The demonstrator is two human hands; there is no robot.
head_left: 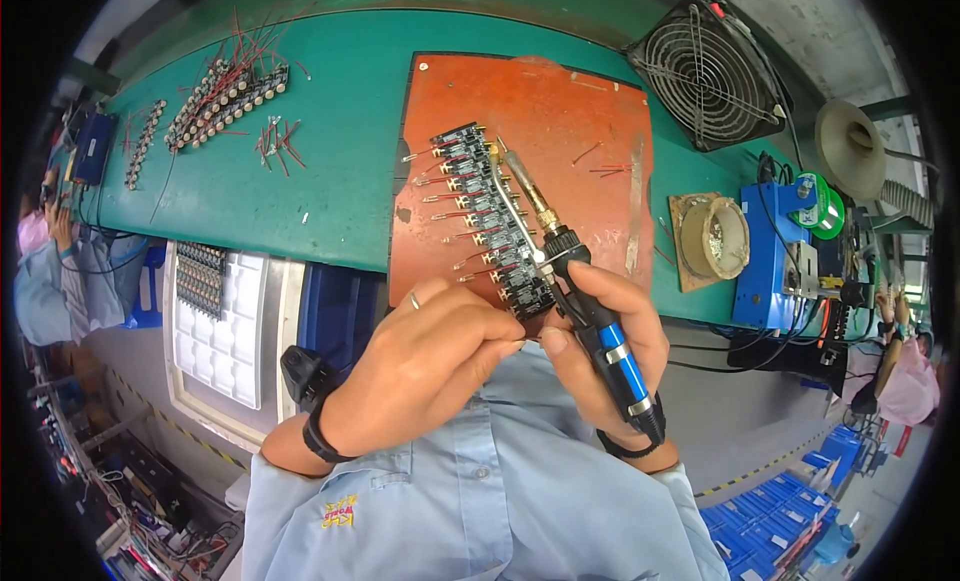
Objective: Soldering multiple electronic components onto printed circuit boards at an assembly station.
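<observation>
My right hand (pixel 612 356) is wrapped round a blue and black soldering iron (pixel 620 365) with a thin metal feed tube along its shaft. The iron's tip points away from me, above the far end of a row of small black circuit boards (pixel 490 216). Short red wires stick out from the boards' left side. Close to the near end of the row, my left hand (pixel 430 366) is closed, thumb and forefinger pinching a thin strand (pixel 530 341). That strand reaches toward my right thumb; its kind is too small to tell.
An orange mat (pixel 560 111) lies under the boards on the green bench (pixel 340 81). Loose red wires (pixel 280 141) and wired parts (pixel 225 101) lie at the far left. On the right are a fan (pixel 705 71), a round tip-cleaning pot (pixel 715 239) and a blue soldering station (pixel 765 251). Co-workers sit at both sides.
</observation>
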